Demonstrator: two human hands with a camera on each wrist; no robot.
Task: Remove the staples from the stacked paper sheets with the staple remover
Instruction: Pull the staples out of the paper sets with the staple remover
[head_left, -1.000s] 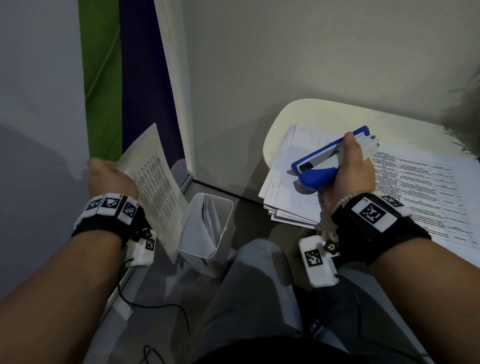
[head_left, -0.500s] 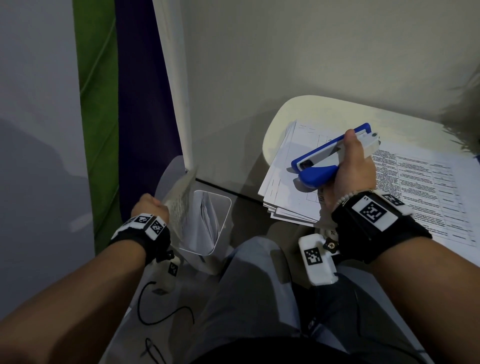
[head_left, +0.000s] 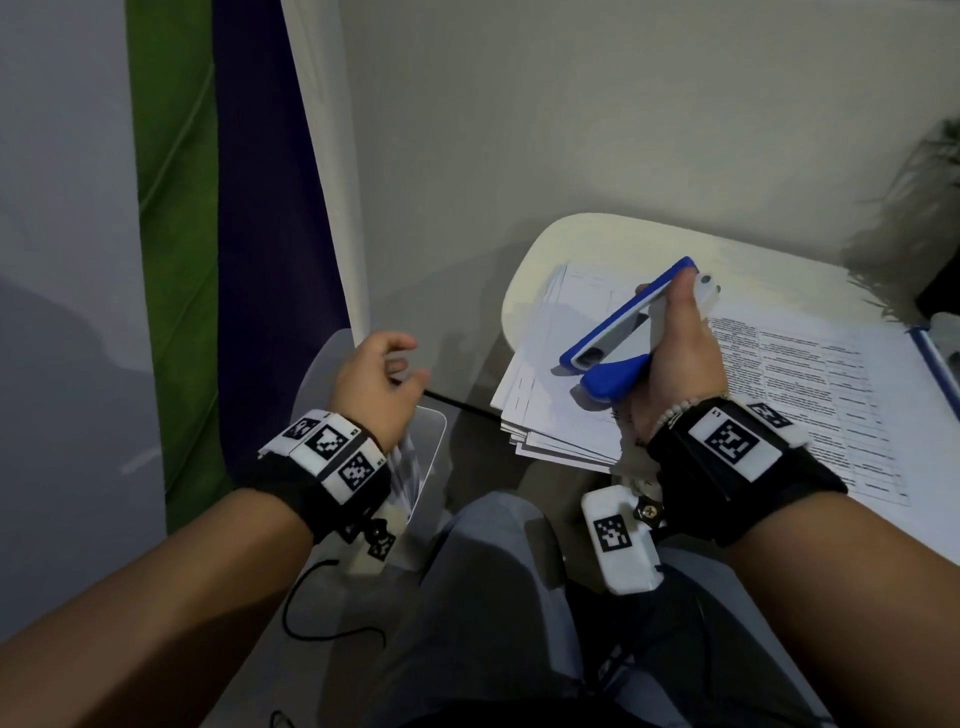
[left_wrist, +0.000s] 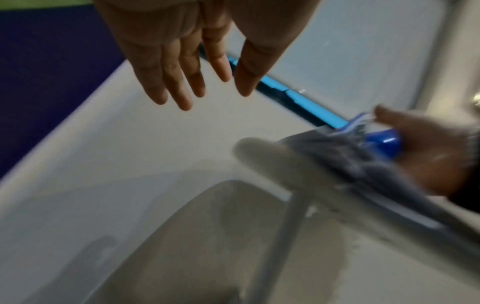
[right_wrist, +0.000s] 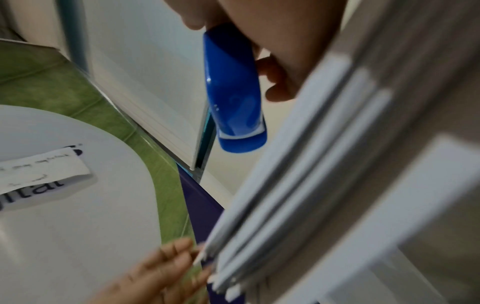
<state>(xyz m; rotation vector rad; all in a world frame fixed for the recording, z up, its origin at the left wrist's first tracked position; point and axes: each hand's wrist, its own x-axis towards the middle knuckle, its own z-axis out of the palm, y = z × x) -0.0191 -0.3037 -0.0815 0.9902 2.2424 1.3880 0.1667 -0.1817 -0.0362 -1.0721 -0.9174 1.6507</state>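
The left hand (head_left: 382, 374) is relaxed and holds nothing. In the left wrist view its fingers (left_wrist: 179, 82) reach out nearly straight with small gaps between them, and in the head view they curl only loosely. It hangs above a white bin (head_left: 434, 441) that stands on the floor beside the person's knee, with a few pale sheets showing inside the bin.

The right hand (head_left: 680, 364) is wrapped round the blue and white staple remover (head_left: 618, 338), with the thumb lying along its upper side. The tool's working end points left and slightly towards the person, and its two arms are parted at that end. It sits over the near left corner of the stack of paper sheets (head_left: 545, 415); I cannot tell whether its blue lower arm touches the top sheet.

The stack lies on the rounded left end of a pale worktop (head_left: 571, 239), and its near edges overhang the rim a little. The right wrist view shows the sheets' edges (right_wrist: 298, 164) fanned in uneven layers. To the right of the stack a printed sheet (head_left: 810, 384) with tables of small text lies flat, partly under the right wrist.

Both wrists wear black bands with black and white square markers, and a thin black cable (head_left: 322, 623) trails from the left one
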